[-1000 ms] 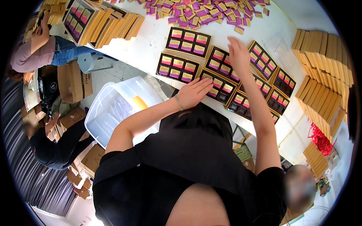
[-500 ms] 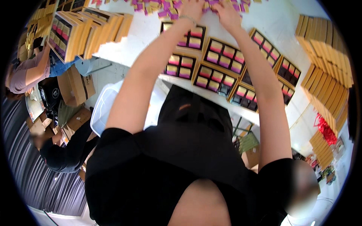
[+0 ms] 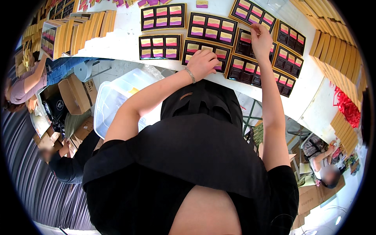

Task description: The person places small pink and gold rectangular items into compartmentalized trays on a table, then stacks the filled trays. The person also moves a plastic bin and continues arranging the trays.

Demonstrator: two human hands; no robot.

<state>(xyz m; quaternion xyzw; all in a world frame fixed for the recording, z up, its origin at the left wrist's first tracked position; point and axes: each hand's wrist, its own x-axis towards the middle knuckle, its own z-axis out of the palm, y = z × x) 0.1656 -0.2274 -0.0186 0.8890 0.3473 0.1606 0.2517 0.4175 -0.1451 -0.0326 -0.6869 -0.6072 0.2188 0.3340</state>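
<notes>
Black gold-edged boxes with compartments lie in a cluster before me. Small rectangular gold-and-pink and gold-and-purple wrapped pieces sit in them. My left hand (image 3: 202,64), with a bracelet at the wrist, rests over the lower part of the near middle box (image 3: 191,47). Its fingers are curled, and what is under them is hidden. My right hand (image 3: 261,42) is pinched above a box (image 3: 243,47) right of centre; anything between its fingertips cannot be made out. In the box (image 3: 243,73) just below, pink pieces fill the upper row and the lower compartments show dark.
One loose wrapped piece (image 3: 202,4) lies beyond the boxes, with more scattered along the far edge. Gold-edged boxes (image 3: 88,33) stand in rows at left; others are stacked at right (image 3: 333,53). A clear plastic bin (image 3: 117,102) sits below the table's left edge. Other people work nearby.
Both my hands have come back from the pile of wrapped pieces at the far edge to the boxes. The view has shifted, and another person now shows at the lower right.
</notes>
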